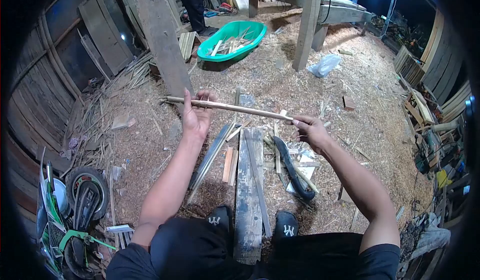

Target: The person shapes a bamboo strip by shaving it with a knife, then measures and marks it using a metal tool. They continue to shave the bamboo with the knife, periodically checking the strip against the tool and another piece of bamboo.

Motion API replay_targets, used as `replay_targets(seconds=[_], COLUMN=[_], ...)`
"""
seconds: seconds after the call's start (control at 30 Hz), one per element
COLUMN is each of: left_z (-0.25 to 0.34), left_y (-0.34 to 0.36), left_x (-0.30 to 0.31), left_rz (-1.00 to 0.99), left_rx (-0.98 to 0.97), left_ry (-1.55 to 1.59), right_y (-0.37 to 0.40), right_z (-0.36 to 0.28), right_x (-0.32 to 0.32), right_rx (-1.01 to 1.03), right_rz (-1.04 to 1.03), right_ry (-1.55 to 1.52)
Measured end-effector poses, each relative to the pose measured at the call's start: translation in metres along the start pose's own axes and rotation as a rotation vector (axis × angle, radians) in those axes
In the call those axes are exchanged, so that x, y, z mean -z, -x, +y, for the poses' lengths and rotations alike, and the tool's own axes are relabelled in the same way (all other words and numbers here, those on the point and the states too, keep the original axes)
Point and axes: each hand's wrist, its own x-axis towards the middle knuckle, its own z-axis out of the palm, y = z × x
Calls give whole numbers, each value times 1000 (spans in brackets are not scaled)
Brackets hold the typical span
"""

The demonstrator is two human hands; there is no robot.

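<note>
A long, thin wooden stick [245,109] is held up in front of me, sloping slightly down to the right. My left hand [196,119] grips it near its left end, thumb raised in front and fingers curled. At the other end, the thumb and fingers of my right hand [311,131] pinch the stick. Below, a worn, dark-stained plank [248,175] runs between my feet. Right of this plank lies a thick black curved object [290,167] whose kind I cannot make out. Short light wood pieces [229,165] and long dark strips [210,155] rest to its left.
Wood shavings cover the ground. A green tub [204,56] with wood scraps stands ahead, between two posts [167,45] [306,30]. Behind it are a person's dark-clothed legs [194,5] and a workbench [340,14]. A small motorbike [75,230] is at lower left.
</note>
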Motion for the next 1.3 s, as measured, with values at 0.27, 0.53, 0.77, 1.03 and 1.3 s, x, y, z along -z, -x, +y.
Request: replay_targets(seconds=[0.27, 0.53, 0.77, 1.03, 1.3], left_z=[-10, -51, -81, -72, -67], left_y=[-23, -31, -44, -44, -33], left_x=[35, 60, 86, 87, 89], left_rz=[-205, -225, -186, -296, -460], left_rx=[-137, -100, -79, -52, -27], left_ry=[-253, -442, -559, -632, -666], right_y=[-15, 1, 25, 51, 30], right_z=[55, 131, 253, 220, 235], right_x=[13, 49, 78, 43, 48], right_rx=[-239, -417, -192, -400, -453], right_rz=[-117, -96, 143, 142, 157], right_ry=[161, 264, 1026, 1319, 892])
